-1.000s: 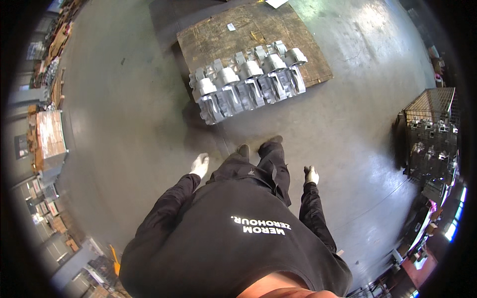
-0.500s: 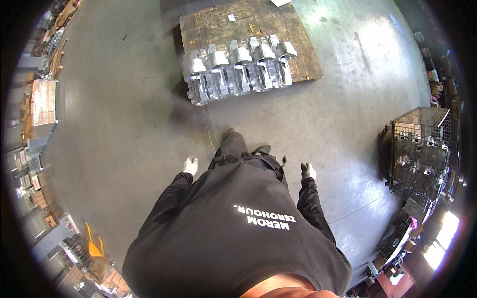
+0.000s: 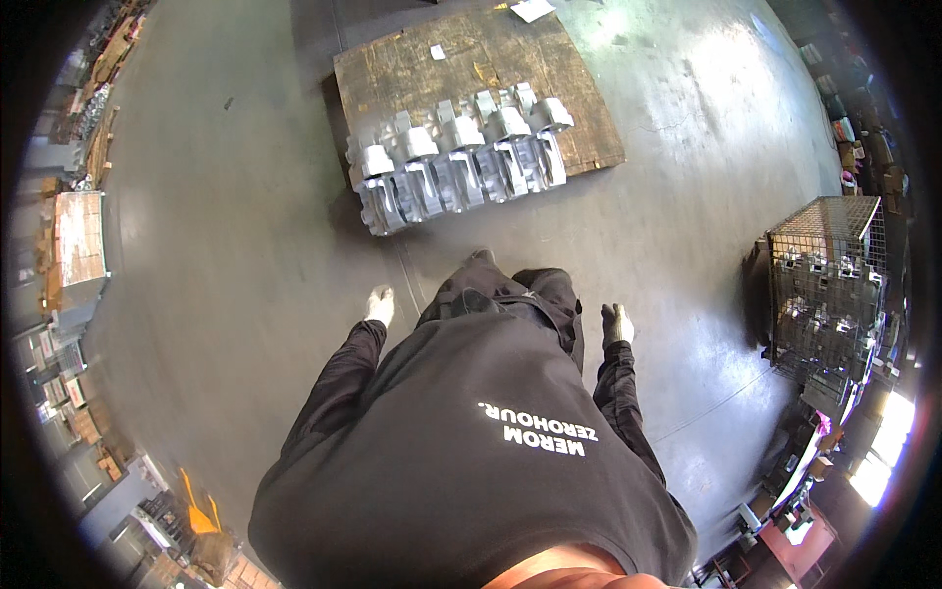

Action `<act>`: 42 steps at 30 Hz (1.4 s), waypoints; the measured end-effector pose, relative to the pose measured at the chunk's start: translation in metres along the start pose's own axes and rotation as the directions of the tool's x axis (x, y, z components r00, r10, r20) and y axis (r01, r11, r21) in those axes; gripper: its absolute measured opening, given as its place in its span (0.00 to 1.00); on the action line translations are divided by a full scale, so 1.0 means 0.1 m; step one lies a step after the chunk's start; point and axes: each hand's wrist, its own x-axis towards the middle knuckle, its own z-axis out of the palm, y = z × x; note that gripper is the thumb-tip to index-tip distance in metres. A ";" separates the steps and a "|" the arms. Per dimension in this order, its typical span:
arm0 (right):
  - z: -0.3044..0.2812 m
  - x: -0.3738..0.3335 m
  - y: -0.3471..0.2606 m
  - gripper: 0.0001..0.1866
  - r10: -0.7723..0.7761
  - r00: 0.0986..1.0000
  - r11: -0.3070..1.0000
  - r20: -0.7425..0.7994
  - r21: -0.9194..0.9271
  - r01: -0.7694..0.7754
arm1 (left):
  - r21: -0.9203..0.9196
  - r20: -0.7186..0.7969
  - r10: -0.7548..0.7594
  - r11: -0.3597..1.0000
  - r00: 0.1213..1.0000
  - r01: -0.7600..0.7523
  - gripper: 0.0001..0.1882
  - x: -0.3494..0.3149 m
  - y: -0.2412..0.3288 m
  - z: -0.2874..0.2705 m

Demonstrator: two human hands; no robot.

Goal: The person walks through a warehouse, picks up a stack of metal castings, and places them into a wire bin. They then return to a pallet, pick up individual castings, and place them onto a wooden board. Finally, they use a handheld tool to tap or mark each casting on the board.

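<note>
My left hand [image 3: 380,305], in a pale glove, hangs beside my left hip with its fingers loosely extended and nothing in it. On the other side, my gloved right hand [image 3: 617,323] hangs free, its thumb and fingers slightly apart. Neither touches anything. Ahead of my feet, several silver metal castings [image 3: 459,175] stand side by side along the near edge of a worn wooden platform [image 3: 392,80]. Each has a rounded top and ribbed, slotted sides.
A wire mesh cage [image 3: 822,231] holding metal parts stands at the right. Boxes on a pallet [image 3: 78,236] line the left side. A yellow handle [image 3: 201,515] rises at the lower left. White paper [image 3: 533,10] lies at the platform's far edge. Concrete floor surrounds me.
The platform and castings appear lower in view and nearer to my feet. My legs have shifted in a step, and both hands have swung a little forward, still holding nothing.
</note>
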 end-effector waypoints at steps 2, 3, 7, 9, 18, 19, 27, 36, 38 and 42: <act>0.02 0.08 0.03 0.18 0.149 0.989 0.943 -0.012 0.304 -0.139 | -0.098 0.014 0.110 0.989 0.994 -0.109 0.20 0.26 0.20 -0.06; -0.02 0.13 0.11 0.16 0.110 0.994 0.976 -0.026 0.193 -0.104 | -0.119 0.007 0.157 0.981 0.988 -0.155 0.20 0.39 0.30 -0.04; -0.31 0.25 0.56 0.14 -0.296 0.949 0.647 0.111 -0.708 0.285 | -0.294 0.033 0.166 0.944 0.986 -0.149 0.18 0.77 0.62 0.12; -0.43 0.19 0.66 0.18 -0.120 0.989 0.839 0.083 -0.525 0.146 | -0.310 0.006 0.159 0.939 0.987 -0.149 0.18 0.80 0.69 0.21; -0.62 0.22 -0.03 0.27 0.382 0.924 0.919 0.020 -0.113 -0.377 | -0.209 -0.061 -0.033 0.978 0.998 0.020 0.17 0.23 0.26 0.70; -0.65 0.35 -0.12 0.27 0.234 0.970 0.934 0.067 -0.292 -0.205 | -0.128 -0.079 -0.098 0.988 0.992 0.087 0.17 0.17 0.22 0.74; -0.81 1.46 -0.97 0.21 0.119 0.986 0.982 -0.118 0.161 -0.099 | 0.001 -0.078 -0.154 0.988 0.985 0.155 0.20 0.31 0.72 1.28; -2.38 2.38 -1.36 0.25 0.307 0.940 0.951 -0.146 0.024 -0.307 | -0.143 0.001 0.158 0.977 0.987 -0.157 0.20 0.02 2.86 2.57; -2.81 2.70 -1.43 0.26 0.334 0.927 0.943 -0.173 0.066 -0.327 | -0.053 0.019 0.165 0.985 0.986 -0.163 0.20 -0.40 3.31 2.81; -3.41 3.51 -1.71 0.24 0.354 0.912 0.934 -0.207 0.118 -0.336 | 0.008 0.096 0.046 0.999 0.994 -0.047 0.20 -1.02 3.84 3.21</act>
